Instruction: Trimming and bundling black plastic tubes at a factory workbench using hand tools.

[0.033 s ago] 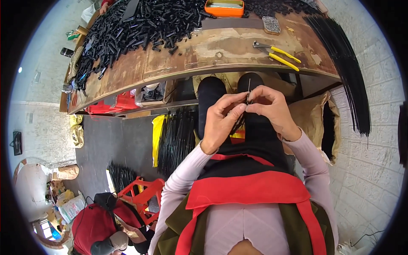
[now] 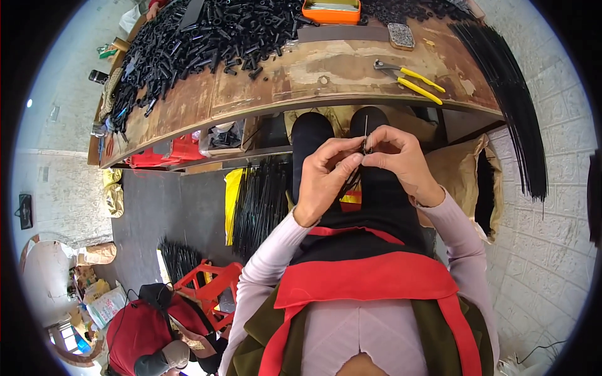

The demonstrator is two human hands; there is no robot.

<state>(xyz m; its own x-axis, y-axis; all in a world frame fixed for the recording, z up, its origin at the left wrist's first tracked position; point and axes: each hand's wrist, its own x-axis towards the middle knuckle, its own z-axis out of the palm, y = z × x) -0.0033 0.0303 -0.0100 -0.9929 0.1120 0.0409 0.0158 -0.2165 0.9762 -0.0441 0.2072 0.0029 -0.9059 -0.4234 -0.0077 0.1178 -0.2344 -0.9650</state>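
Above my lap, my left hand (image 2: 320, 178) and my right hand (image 2: 401, 161) meet fingertip to fingertip. Between them they pinch a small dark piece (image 2: 366, 150), mostly covered by the fingers. A thin, straight wire (image 2: 366, 124) stands up from the pinch. Some black strands hang below the fingers; whether they join the small piece I cannot tell. Both hands have thumb and forefinger closed. Beyond them on the wooden bench (image 2: 301, 78) lie pincers with yellow handles (image 2: 419, 86).
Black tubular parts (image 2: 207, 44) are heaped on the bench, beside an orange box (image 2: 331, 12) and a clear case of tiny pieces (image 2: 401, 36). Long black rods (image 2: 501, 94) overhang its right end. Black strands (image 2: 260, 207) stand at left, near a person in red (image 2: 147, 332) and a red stool (image 2: 216, 285).
My left hand and the upright wire have shifted very slightly to the left. Both hands keep the same pinch.
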